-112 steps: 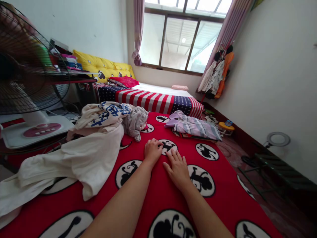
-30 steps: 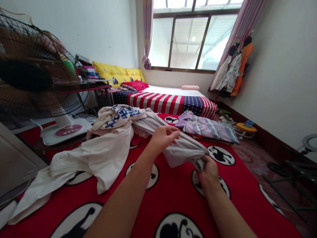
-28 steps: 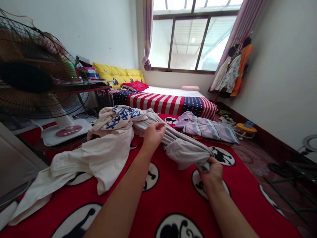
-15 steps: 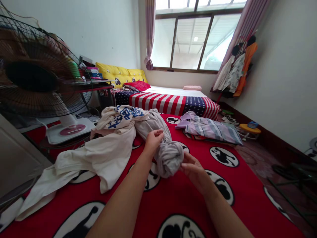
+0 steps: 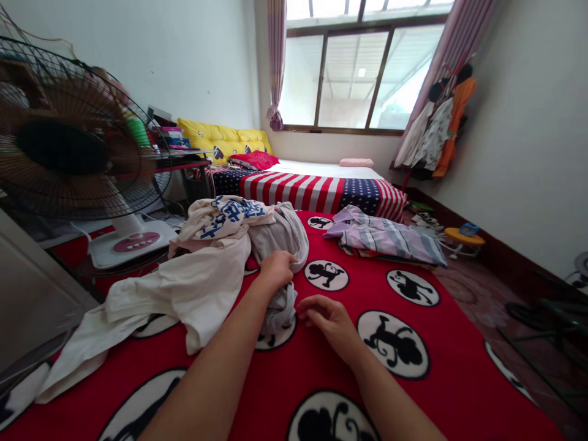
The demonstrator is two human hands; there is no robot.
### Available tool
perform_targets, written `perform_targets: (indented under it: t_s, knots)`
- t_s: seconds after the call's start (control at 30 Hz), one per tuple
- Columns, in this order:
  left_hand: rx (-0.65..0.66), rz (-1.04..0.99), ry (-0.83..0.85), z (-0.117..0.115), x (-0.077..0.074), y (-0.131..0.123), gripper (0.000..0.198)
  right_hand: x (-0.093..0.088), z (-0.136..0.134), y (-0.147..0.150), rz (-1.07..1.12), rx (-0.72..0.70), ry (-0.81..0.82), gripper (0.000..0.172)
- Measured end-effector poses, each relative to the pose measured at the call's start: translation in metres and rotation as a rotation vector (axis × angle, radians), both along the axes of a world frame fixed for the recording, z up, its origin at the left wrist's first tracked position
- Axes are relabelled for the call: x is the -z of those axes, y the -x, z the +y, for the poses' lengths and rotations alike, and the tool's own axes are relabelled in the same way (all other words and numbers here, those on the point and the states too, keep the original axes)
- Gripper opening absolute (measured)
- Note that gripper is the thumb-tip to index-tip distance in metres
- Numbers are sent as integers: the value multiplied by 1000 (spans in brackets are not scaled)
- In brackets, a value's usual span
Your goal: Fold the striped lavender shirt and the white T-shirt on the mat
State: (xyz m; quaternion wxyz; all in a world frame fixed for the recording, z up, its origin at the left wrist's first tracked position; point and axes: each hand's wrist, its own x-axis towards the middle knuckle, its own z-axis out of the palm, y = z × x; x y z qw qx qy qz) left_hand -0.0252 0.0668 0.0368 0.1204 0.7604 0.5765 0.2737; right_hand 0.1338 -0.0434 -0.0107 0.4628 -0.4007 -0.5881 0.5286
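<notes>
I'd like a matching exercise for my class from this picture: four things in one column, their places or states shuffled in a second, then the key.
Things
1. Grey cloth
2. Striped garment
3. Fan
4. Stool

Places or states
A. On the floor near the right-hand wall, with a blue object on top
B. Bunched up, touched by the person's left hand
C. At the left edge of the view, on a white base
D. Laid flat toward the red blanket's far right side

Right pairs: 1-B, 2-D, 3-C, 4-A
</notes>
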Motion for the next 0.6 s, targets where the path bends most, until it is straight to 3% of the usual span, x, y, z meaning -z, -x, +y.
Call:
perform_targets:
  t_s: [0.2, 0.3, 0.37, 0.47, 0.53, 0.6]
  knots:
    - [-105, 238, -171, -4, -77, 59, 34, -4, -1, 0, -29, -26, -15, 16]
    - [0, 449, -326, -13, -97, 100, 33, -6, -1, 1, -23, -31, -8, 17]
    - [108, 520, -356, -21, -89, 127, 34, -6, -1, 1, -24, -29, -1, 17]
    - [223, 534, -268, -33, -55, 159, 37, -5, -1, 1, -28, -23, 10, 18]
    - [303, 536, -172, -40, -36, 167, 37, -5, 0, 1, -29, -21, 13, 18]
    - [332, 538, -75, -43, -30, 164, 25, -4, 0, 2, -30, -20, 13, 18]
